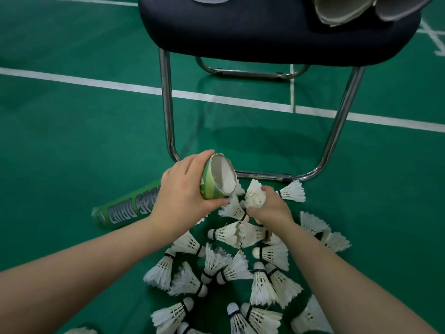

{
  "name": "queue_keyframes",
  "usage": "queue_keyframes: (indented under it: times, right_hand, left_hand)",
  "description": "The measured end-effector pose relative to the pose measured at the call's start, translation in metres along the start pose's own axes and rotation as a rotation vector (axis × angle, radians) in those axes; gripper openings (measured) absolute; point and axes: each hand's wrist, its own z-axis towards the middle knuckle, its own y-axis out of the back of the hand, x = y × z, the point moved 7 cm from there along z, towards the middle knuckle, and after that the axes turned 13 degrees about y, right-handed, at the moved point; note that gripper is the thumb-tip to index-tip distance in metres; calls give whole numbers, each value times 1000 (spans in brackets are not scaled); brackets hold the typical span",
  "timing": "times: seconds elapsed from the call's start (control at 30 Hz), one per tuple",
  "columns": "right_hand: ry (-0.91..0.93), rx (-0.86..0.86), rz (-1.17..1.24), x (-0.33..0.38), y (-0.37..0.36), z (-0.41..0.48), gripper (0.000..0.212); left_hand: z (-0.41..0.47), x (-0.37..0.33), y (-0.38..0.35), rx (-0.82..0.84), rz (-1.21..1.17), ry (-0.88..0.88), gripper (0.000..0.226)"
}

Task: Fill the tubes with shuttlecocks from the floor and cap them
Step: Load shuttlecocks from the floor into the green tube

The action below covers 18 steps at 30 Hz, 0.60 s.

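My left hand (185, 186) grips a green cardboard tube (216, 179) near its open mouth, which faces right and up. Just right of the mouth, my right hand (269, 206) pinches a white shuttlecock (255, 194) with its feathers pointing up toward the tube. Several more white shuttlecocks (226, 268) lie scattered on the green floor below and between my arms. A second green tube (125, 210) lies on the floor, partly hidden behind my left hand.
A dark padded chair (277, 27) on chrome legs (167, 104) stands right ahead, its base bar (265, 175) touching the pile's far edge. More open tube ends (344, 8) rest on the seat. White court lines (96, 81) cross the floor.
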Motion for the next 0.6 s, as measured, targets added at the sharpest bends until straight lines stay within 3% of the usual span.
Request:
queue_keyframes:
  times: [0.3,0.5,0.6]
  right_hand:
    - [57,-67,716,30,57,-22,46]
    - [279,-147,920,83,78,-54,35]
    - [384,-133,992,111,75,-78,44]
  left_hand:
    - [-6,0,3,15,11,14,91]
    - [-17,-2,5,35,26,14,89]
    - [-23,-7,7,47,27,-2,89]
